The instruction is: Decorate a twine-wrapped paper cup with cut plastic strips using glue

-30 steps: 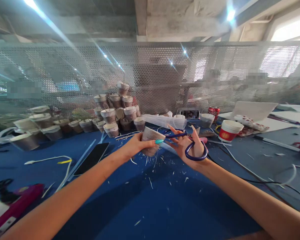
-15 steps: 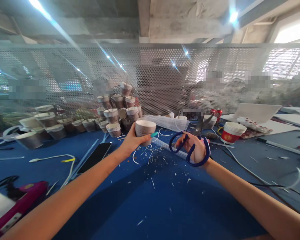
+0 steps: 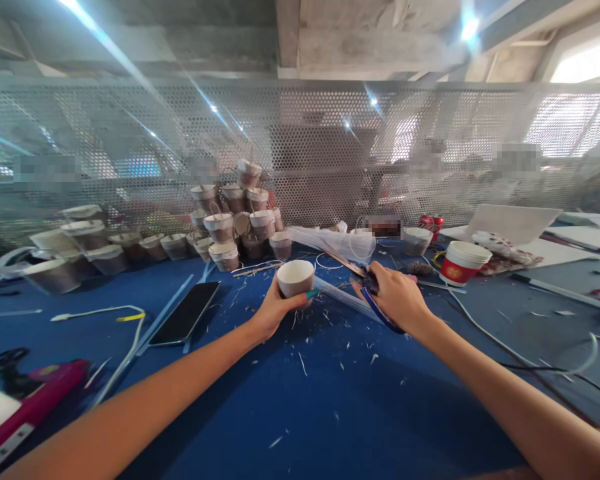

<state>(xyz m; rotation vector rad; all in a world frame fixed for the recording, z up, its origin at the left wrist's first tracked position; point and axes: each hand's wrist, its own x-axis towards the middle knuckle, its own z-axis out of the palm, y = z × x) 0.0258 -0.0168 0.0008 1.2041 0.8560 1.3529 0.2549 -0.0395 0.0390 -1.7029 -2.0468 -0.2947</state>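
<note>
My left hand is wrapped around a small whitish cup, its open mouth tipped toward me. My right hand grips scissors with dark blue handles; their blades point up and left, toward a clear plastic bundle. The scissors are apart from the cup. Thin white scraps are scattered over the blue table under and around both hands. A sheaf of clear strips lies between the cup and my right hand.
Stacked wrapped cups stand at the back, more cups at left. A black phone and a magenta device lie left. On the right are red-and-white paper cups, red cans and cables. Perforated metal panels close off the back.
The cup has been turned from tilted sideways to mouth up and lowered slightly. In my right hand the scissors have swung round, so the blades now point forward and left.
</note>
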